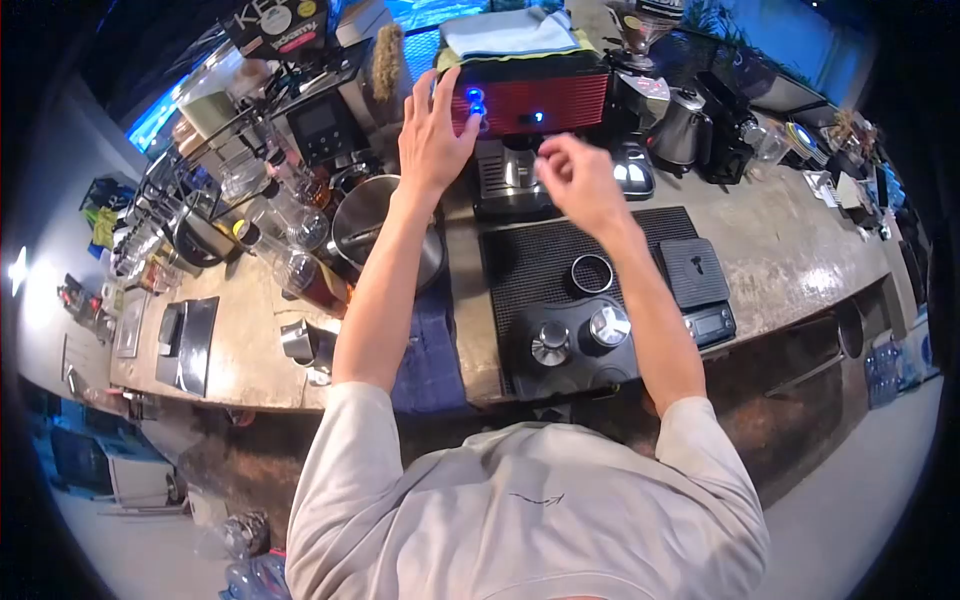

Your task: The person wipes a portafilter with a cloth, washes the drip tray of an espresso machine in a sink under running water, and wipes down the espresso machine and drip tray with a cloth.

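My left hand (435,135) is raised at the left end of the red espresso machine (565,100), fingers spread, its thumb beside the blue-lit buttons (475,103). No object shows in it. In front of the machine, my right hand (578,178) has its fingers loosely curled and smeared by motion, so its grip is unclear. Just left of it, a small metal cup (519,167) stands under the brew head, above the drip tray (510,205). Nearer me, a black ring (591,273) lies on the ribbed mat (520,265). Two metal tools (550,344) sit in a dark holder (525,372).
A large steel bowl (430,255) and glass bottles (310,280) crowd the left, above a blue cloth (430,350). A small steel pitcher (300,342) is near the front edge. On the right are scales (700,275), a gooseneck kettle (682,130) and a grinder (640,95).
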The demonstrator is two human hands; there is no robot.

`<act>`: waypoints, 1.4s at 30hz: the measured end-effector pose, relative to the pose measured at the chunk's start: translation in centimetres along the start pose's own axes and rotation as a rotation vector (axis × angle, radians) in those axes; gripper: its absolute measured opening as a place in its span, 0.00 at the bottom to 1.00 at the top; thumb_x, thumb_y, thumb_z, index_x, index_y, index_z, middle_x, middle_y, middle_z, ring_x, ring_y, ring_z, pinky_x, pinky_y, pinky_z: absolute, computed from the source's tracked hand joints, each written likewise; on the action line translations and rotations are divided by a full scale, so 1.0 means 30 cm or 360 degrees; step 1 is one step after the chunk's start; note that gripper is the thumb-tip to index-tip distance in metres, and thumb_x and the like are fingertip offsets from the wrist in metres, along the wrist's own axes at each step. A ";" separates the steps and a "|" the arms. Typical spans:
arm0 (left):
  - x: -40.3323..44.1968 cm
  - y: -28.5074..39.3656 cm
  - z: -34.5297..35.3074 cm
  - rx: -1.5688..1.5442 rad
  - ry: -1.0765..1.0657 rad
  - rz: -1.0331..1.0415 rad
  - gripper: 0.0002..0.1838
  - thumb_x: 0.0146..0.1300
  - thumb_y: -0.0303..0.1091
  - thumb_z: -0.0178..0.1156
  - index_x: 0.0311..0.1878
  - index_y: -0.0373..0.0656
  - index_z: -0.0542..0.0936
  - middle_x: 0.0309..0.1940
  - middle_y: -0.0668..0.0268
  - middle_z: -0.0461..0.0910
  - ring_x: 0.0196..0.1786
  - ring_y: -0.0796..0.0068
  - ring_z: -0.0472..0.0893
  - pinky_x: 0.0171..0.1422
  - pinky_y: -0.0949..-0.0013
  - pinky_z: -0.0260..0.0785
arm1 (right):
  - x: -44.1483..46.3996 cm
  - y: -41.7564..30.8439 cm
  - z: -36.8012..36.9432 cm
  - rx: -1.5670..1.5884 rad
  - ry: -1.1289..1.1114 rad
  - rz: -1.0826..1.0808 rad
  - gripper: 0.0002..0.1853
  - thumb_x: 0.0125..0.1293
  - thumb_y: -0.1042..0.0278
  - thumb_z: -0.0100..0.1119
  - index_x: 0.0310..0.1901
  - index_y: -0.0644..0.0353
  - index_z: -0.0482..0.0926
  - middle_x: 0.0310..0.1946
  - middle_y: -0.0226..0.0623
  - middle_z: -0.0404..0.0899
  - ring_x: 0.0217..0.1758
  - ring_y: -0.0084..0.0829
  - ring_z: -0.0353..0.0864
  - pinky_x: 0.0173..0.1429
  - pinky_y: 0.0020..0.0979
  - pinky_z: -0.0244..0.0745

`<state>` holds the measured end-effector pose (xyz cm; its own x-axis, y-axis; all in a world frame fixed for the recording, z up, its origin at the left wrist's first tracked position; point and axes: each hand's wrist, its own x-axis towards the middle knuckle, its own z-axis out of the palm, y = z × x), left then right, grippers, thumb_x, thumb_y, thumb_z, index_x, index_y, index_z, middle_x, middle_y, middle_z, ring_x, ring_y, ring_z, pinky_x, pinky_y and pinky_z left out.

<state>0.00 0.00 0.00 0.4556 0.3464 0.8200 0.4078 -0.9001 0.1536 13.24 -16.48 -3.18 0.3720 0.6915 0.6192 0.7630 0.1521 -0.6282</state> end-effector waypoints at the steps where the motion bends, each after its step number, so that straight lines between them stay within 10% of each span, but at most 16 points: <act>1: 0.012 -0.024 0.020 -0.0023 0.0080 0.0031 0.34 0.58 0.36 0.64 0.68 0.51 0.64 0.67 0.59 0.62 0.60 0.56 0.72 0.61 0.62 0.69 | -0.013 -0.006 0.027 0.0108 -0.0121 0.0173 0.08 0.58 0.76 0.60 0.40 0.66 0.80 0.23 0.35 0.79 0.21 0.24 0.73 0.28 0.25 0.70; 9: -0.007 -0.004 0.082 -0.0356 0.0119 -0.0141 0.34 0.55 0.33 0.65 0.66 0.56 0.65 0.66 0.54 0.62 0.61 0.50 0.72 0.58 0.57 0.72 | 0.022 0.025 0.123 -0.0121 0.0376 -0.0266 0.09 0.55 0.75 0.61 0.38 0.66 0.80 0.22 0.35 0.80 0.19 0.29 0.74 0.27 0.28 0.70; 17: -0.003 -0.014 0.084 -0.0345 0.0118 -0.0130 0.37 0.52 0.34 0.67 0.67 0.52 0.65 0.65 0.55 0.63 0.58 0.54 0.73 0.58 0.60 0.70 | -0.055 -0.027 0.051 -0.0082 0.0098 -0.0076 0.05 0.56 0.73 0.61 0.34 0.64 0.81 0.22 0.34 0.81 0.18 0.29 0.74 0.26 0.29 0.69; 19: -0.001 0.004 0.080 -0.0345 0.0136 -0.0115 0.38 0.51 0.34 0.67 0.67 0.50 0.65 0.64 0.56 0.65 0.56 0.58 0.74 0.58 0.63 0.69 | -0.097 -0.029 0.057 -0.0161 -0.0514 0.0258 0.12 0.58 0.71 0.60 0.44 0.65 0.79 0.29 0.41 0.83 0.25 0.36 0.78 0.32 0.32 0.73; 27: -0.074 0.122 0.091 -0.0121 0.0342 -0.0238 0.39 0.46 0.30 0.68 0.66 0.48 0.67 0.61 0.53 0.67 0.61 0.52 0.69 0.64 0.58 0.65 | -0.147 0.197 0.300 -0.0242 -0.0091 0.0332 0.24 0.61 0.68 0.58 0.58 0.65 0.67 0.41 0.53 0.80 0.39 0.48 0.80 0.45 0.37 0.75; 32: -0.258 0.175 0.202 -0.0575 0.0572 -0.0280 0.28 0.49 0.25 0.65 0.57 0.40 0.73 0.54 0.56 0.72 0.49 0.61 0.74 0.54 0.64 0.70 | -0.104 0.249 0.452 0.0023 0.0378 0.0498 0.23 0.63 0.65 0.54 0.58 0.64 0.65 0.43 0.56 0.78 0.46 0.48 0.78 0.51 0.38 0.73; 35: -0.389 0.186 0.257 -0.1037 0.0403 -0.0912 0.11 0.56 0.23 0.60 0.44 0.38 0.78 0.39 0.59 0.77 0.34 0.69 0.75 0.40 0.69 0.70 | -0.074 0.285 0.497 0.0224 0.0443 0.0708 0.22 0.65 0.62 0.53 0.57 0.64 0.67 0.44 0.53 0.78 0.49 0.46 0.77 0.55 0.38 0.71; 42: -0.600 0.203 0.279 -0.0933 0.0042 -0.1052 0.05 0.62 0.28 0.58 0.38 0.36 0.78 0.30 0.60 0.79 0.30 0.68 0.75 0.36 0.68 0.69 | -0.030 0.347 0.452 0.0722 0.0225 0.1002 0.15 0.69 0.57 0.48 0.45 0.62 0.73 0.32 0.40 0.77 0.30 0.38 0.76 0.38 0.37 0.73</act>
<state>0.91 -9.49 -18.44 0.2488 0.8444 0.4744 0.1065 -0.5107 0.8531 13.67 -5.93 -16.65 0.7493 0.6517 0.1180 0.1076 0.0561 -0.9926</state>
